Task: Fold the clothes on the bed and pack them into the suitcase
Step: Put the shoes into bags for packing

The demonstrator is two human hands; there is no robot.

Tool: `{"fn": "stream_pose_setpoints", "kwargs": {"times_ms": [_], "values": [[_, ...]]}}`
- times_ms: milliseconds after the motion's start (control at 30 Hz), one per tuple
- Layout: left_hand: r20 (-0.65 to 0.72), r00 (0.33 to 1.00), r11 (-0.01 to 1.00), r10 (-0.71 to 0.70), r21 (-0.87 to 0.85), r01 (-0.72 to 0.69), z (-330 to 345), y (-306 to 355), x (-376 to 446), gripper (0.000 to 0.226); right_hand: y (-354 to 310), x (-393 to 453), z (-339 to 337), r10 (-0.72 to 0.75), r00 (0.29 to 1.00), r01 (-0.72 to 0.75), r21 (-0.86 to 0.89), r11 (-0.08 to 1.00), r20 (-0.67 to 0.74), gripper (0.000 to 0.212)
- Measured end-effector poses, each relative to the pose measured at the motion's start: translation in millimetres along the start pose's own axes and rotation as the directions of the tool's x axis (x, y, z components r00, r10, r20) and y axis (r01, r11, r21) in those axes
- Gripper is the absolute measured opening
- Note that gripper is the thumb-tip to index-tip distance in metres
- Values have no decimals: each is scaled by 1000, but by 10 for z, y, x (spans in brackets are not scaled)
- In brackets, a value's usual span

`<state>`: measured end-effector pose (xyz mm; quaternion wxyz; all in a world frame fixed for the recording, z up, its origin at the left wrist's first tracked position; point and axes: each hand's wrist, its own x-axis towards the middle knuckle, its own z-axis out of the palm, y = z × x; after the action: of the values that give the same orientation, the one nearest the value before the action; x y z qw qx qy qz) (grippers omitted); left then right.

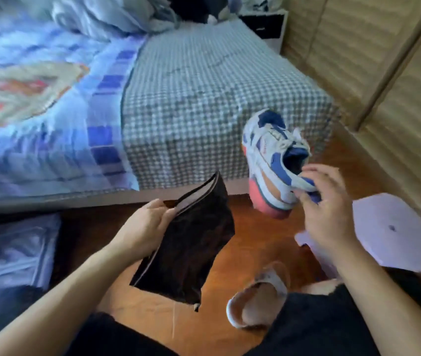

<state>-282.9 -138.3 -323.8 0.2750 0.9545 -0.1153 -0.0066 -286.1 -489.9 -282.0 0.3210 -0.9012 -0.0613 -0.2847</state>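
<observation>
Bed (204, 98) with checked cover as landmark, below its foot edge the left hand (145, 227), fingers clasping the open rim of a dark bag (191, 242), right of the bag a white-blue sneaker (273, 160) off the floor, heel pinched by right hand (327, 211) fingers, suitcase not identifiable.

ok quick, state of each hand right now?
Left hand: closed on the open edge of the dark bag.
Right hand: closed on the heel of the sneaker, held in the air.

Blurred quilt (37, 98), cut off at left edge
</observation>
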Motion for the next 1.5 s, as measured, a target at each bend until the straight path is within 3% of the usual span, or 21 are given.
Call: {"fn": "stream_pose_setpoints", "kwargs": {"times_ms": [67,167,233,300,467,567,633,800,1000,1167,1233,1333,1433,1500], "values": [[-95,982,986,-162,-48,158,-54,-216,-224,38,-251,216,316,-100,993,93,110,990,60,26],[-86,924,928,-372,-65,368,-130,-537,-591,15,-591,496,692,-269,953,229,251,940,138,21],[-15,870,863,-493,-134,487,-212,-631,-809,26,-751,555,914,-328,930,260,333,906,166,19],[7,830,811,-557,-208,546,-263,-683,-973,43,-851,501,1107,-314,932,230,375,898,180,19],[-167,780,796,-603,-70,601,-163,-781,-1228,7,-954,360,1215,-433,881,321,433,843,189,20],[-127,700,699,-703,60,713,-90,-855,-1302,53,-1027,302,1104,-468,870,337,501,797,158,18],[-128,684,670,-718,139,729,-72,-896,-1338,62,-1017,194,1107,-439,873,273,532,801,213,21],[-144,685,678,-714,102,728,-29,-1071,-1345,50,-880,-45,1180,-383,846,134,549,825,370,38],[113,764,765,-635,-45,643,390,-1186,-1382,85,-797,-115,984,-397,775,38,591,806,492,44],[167,765,709,-623,-294,641,493,-1221,-1336,76,-724,-210,972,-272,632,-415,613,672,726,24],[197,731,621,-654,-413,667,511,-1248,-1388,83,-645,-244,998,-239,558,-484,546,684,795,24],[213,701,561,-681,-464,686,488,-1280,-1441,120,-522,-260,1005,-251,453,-388,442,808,856,39],[178,735,656,-654,-350,668,431,-1132,-1448,100,-459,-282,1011,-256,424,-201,366,909,869,50],[155,762,726,-629,-234,647,481,-1097,-1428,111,-446,-278,1005,-275,442,-102,352,930,854,55]]}}
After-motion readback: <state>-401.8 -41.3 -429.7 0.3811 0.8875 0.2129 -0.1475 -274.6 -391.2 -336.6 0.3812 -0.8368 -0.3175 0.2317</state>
